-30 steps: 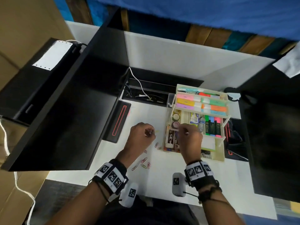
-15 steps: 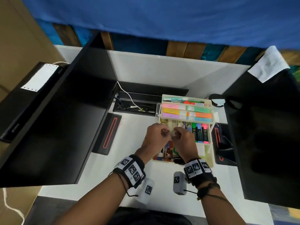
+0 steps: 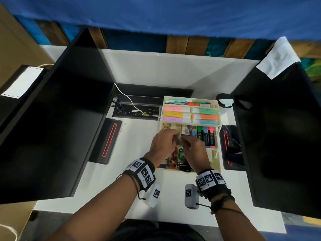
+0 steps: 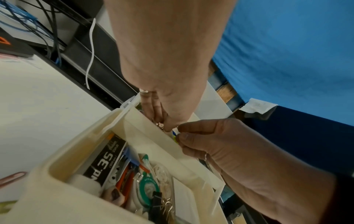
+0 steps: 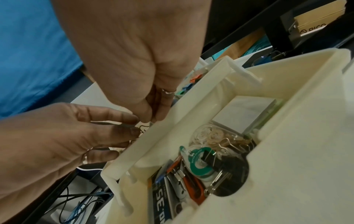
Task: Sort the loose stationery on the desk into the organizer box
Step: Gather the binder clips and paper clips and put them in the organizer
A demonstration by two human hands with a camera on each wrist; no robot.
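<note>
meeting over the organizer box (image 3: 218, 154), the left hand (image 3: 162, 142) and the right hand (image 3: 194, 148) now touch at the fingertips above the small compartment just behind the box's front tray. a second ago they were apart: the left hand was on the counter (image 3: 132, 145) beside the box, pinching a small clip among scattered paper clips, and the right was already over the box. half a second ago they had drawn together, and here they sit further toward the box's back tier.

that likely means the picked-up piece is being passed or dropped into its compartment, so one more loose item is nearly sorted. the left wrist view shows the left fingers (image 4: 153, 112) pointing down, bunched, pinching something thin and wiry at the divider wall; what exactly it is i cannot tell. the right fingers (image 4: 193, 127) are curled in a pinch at the same spot, near small blue and yellow bits, though whether they grip any of it i cannot tell.

the front tray holds a staple box (image 5: 162, 197), a green tape dispenser (image 5: 199, 157) and binder clips (image 5: 220, 165). a pink paper clip (image 4: 13, 178) lies on the counter just outside the box's near corner, so loose stationery remains to be sorted.
</note>
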